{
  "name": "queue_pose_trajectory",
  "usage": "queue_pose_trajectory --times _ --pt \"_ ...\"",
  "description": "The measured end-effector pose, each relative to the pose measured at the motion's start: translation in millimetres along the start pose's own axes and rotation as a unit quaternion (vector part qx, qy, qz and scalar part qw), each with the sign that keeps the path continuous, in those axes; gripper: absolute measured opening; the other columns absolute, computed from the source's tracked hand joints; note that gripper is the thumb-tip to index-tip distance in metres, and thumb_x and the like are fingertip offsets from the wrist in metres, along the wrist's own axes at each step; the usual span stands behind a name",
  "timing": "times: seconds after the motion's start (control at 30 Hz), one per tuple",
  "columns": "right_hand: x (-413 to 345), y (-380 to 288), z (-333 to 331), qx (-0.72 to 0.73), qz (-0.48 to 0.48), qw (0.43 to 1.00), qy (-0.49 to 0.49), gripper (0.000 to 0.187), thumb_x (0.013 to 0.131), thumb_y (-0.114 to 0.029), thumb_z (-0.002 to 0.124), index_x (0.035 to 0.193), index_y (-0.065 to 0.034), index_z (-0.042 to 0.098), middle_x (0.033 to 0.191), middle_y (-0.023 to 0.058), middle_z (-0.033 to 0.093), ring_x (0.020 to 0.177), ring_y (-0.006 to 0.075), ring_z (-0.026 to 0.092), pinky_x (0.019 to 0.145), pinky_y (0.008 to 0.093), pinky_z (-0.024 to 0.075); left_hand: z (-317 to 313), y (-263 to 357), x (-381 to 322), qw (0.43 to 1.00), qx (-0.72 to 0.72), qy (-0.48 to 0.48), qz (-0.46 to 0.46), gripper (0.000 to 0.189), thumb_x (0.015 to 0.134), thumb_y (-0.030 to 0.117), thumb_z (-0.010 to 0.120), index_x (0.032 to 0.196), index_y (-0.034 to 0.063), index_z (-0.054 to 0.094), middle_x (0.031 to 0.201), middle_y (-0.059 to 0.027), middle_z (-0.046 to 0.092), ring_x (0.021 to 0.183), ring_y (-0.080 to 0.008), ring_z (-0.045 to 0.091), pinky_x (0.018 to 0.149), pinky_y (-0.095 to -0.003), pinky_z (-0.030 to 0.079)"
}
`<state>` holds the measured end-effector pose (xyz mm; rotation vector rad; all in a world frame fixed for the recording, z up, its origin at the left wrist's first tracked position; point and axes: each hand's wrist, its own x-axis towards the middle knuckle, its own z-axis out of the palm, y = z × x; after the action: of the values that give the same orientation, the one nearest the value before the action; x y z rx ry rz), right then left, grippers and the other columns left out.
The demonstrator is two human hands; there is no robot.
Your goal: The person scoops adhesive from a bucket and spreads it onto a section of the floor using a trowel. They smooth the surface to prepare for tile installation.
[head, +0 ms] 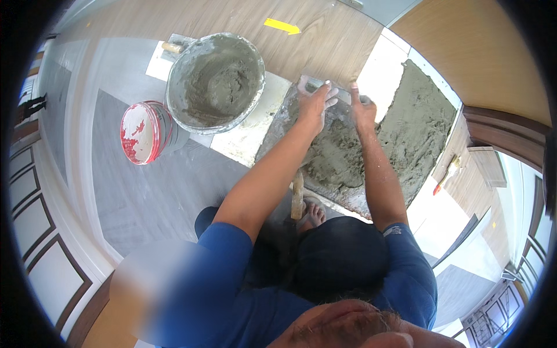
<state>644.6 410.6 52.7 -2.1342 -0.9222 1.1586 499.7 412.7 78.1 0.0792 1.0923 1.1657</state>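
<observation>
My left hand point(317, 101) reaches to the far edge of the mortar-covered patch, its dusty fingers spread against a flat grey strip point(340, 92). At the strip's other end is my right hand point(364, 108), thumb stretched out and fingers curled; whether either hand grips the strip cannot be told. Rough wet mortar point(337, 152) lies below and between my forearms. A smoother mortar bed point(420, 117) spreads to the right. A wooden tool handle point(297, 195) points towards me beside my bare foot point(314, 213); its far end is hidden.
A large round tub point(257, 93) holds grey mortar, with a red-rimmed bucket point(139, 132) beside it. Behind the tub, a wooden-handled trowel point(174, 47) rests on a white piece. A red-tipped brush point(447, 174) lies right. A yellow arrow point(282, 26) marks wood-look flooring. A cabinet point(470, 52) borders the right.
</observation>
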Motion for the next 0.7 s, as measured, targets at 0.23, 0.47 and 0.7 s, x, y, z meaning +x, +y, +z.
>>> queue_pose_trajectory --times 0.23,0.47,0.7 --pt "14 5 25 0.385 0.129 0.893 -0.193 0.070 0.097 -0.068 0.047 0.107 -0.0003 0.064 0.067 0.0023 0.050 0.055 0.0130 0.049 0.045 0.0261 0.0330 -29 8 25 0.994 0.041 -0.081 -0.062 0.061 0.094 0.018 0.069 0.144 0.0039 0.037 0.134 -0.0153 0.053 0.118 -0.0307 0.059 0.092 -0.0411 0.051" --pt "-2 15 14 -0.078 -0.125 0.987 0.066 0.067 0.095 -0.059 0.059 0.118 0.0030 0.066 0.093 0.0167 0.069 0.089 0.0287 0.068 0.076 0.0391 0.0552 -19 -7 20 0.948 0.270 -0.097 0.137 0.087 0.094 0.024 0.068 0.157 -0.0049 0.015 0.153 -0.0287 0.039 0.141 -0.0368 0.042 0.107 -0.0407 0.044" --pt "20 16 15 -0.062 -0.308 0.946 0.080 0.039 0.094 -0.036 0.069 0.110 -0.0013 0.072 0.114 0.0195 0.067 0.118 0.0353 0.059 0.101 0.0461 0.0451 -2 -2 23 0.860 0.467 -0.112 0.172 0.102 0.096 0.046 0.061 0.157 -0.0030 -0.004 0.161 -0.0327 0.015 0.152 -0.0405 0.015 0.122 -0.0405 0.021"
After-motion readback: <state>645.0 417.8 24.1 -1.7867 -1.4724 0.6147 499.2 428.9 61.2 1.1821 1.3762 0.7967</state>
